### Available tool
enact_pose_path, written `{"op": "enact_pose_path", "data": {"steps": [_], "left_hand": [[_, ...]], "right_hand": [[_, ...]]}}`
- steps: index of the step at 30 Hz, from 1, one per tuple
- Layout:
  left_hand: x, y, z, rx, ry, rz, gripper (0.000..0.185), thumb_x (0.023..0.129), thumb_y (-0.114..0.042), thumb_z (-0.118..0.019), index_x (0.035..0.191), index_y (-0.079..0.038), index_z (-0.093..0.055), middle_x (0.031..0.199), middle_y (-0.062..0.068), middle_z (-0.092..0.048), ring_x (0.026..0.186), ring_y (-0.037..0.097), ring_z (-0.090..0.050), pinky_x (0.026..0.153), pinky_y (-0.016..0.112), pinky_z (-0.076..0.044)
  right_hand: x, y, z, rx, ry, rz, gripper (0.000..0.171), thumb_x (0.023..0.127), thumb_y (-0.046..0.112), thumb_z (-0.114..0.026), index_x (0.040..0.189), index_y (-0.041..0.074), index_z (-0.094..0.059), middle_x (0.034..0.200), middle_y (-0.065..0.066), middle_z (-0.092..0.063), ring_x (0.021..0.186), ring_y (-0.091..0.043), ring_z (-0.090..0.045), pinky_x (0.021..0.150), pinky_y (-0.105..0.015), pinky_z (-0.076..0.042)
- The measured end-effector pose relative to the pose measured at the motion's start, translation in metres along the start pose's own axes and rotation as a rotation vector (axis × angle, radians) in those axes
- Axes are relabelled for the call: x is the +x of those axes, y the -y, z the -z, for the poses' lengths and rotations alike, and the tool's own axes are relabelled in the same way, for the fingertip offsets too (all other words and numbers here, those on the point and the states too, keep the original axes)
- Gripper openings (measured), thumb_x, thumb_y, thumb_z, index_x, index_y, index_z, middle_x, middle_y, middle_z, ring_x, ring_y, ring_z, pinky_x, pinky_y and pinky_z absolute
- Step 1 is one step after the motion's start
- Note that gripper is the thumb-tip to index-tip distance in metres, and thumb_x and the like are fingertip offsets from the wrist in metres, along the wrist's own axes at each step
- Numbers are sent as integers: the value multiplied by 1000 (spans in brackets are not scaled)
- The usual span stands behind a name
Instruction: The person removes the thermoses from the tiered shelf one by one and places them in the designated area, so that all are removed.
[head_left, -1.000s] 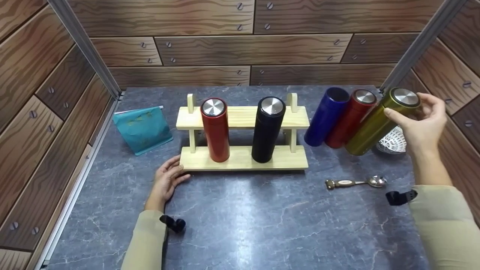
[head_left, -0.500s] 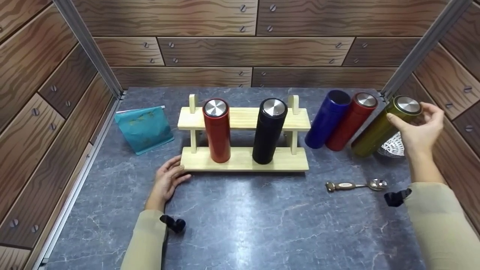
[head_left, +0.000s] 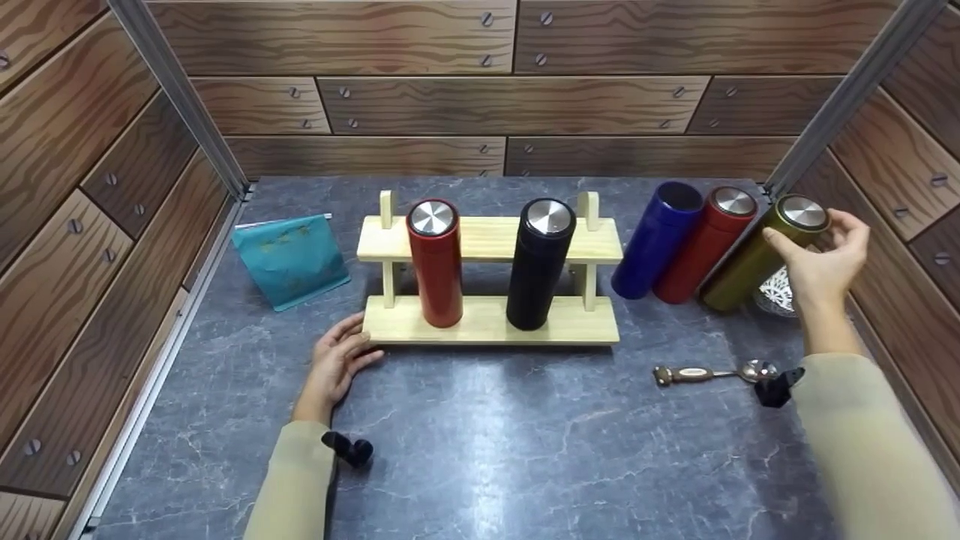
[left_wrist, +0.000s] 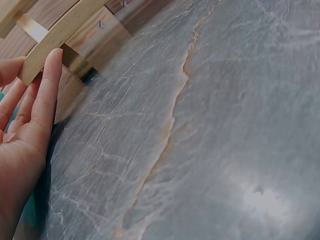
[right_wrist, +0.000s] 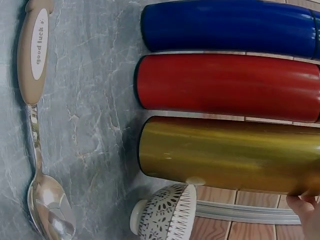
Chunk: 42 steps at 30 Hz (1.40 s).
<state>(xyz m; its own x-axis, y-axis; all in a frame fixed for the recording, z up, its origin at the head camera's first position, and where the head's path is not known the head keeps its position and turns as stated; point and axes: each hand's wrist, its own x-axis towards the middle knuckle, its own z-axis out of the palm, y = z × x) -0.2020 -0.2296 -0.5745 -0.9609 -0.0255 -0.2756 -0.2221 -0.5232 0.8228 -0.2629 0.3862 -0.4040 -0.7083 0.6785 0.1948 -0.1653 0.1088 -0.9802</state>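
Observation:
My right hand [head_left: 825, 266] grips a gold-green thermos flask [head_left: 750, 262] near its silver lid, thumb on the near left side and fingers behind. The flask stands on the table at the right end of a row, close beside a red flask [head_left: 701, 247] and a blue flask [head_left: 652, 244] with an open top. At the left, my left hand [head_left: 335, 367] holds the end of the lower board of a small wooden rack [head_left: 480, 330]; the left wrist view has the board's end [left_wrist: 37, 60] between the fingers. A second red flask [head_left: 439, 277] and a black flask [head_left: 536, 277] stand upright on that board.
A patterned bowl [right_wrist: 167, 212] sits right of the gold-green flask, partly behind my right hand in the head view. A spoon [head_left: 701, 374] with a brown handle lies in front of the flasks. A teal pouch [head_left: 291, 261] stands left of the rack. Wood-patterned walls enclose the table.
My right hand has moved the gold-green flask slightly right and down, then back left, nearer the red flask. The left hand and the rack stay in place.

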Motion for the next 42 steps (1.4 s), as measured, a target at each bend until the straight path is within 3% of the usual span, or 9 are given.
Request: {"op": "enact_pose_path", "data": {"steps": [5,21,32,42], "left_hand": [[0,0,0,-9,-11,7,50,87,5,-57,134,-2,-42,123,13,-49,88,25,-62,79,44,-54],[1,1,-1,-28,-6,-7,47,87,7,-55,132,0,-43,120,14,-51,85,25,-62,76,43,-55],[1,1,0,-7,-21,-11,50,86,5,-59,133,-1,-44,120,14,-50,85,25,-62,77,45,-55],[1,1,-1,-11,-20,-4,50,86,6,-58,133,-1,-44,122,13,-50,85,25,-62,77,44,-55]], "right_hand": [[3,-3,-3,46,-9,-17,77,52,-4,-88,117,13,-51,115,-2,-56,95,-12,-49,84,-24,-39],[14,-21,-12,38,28,5,74,55,-5,-86,117,12,-49,115,-3,-57,100,-14,-52,86,-25,-40],[17,-21,-11,39,122,22,71,62,-6,-82,120,11,-45,115,-2,-53,105,-15,-51,87,-21,-41],[14,-25,0,24,136,31,67,66,-7,-79,124,8,-47,111,-2,-54,103,-16,-53,98,-29,-41]]}}
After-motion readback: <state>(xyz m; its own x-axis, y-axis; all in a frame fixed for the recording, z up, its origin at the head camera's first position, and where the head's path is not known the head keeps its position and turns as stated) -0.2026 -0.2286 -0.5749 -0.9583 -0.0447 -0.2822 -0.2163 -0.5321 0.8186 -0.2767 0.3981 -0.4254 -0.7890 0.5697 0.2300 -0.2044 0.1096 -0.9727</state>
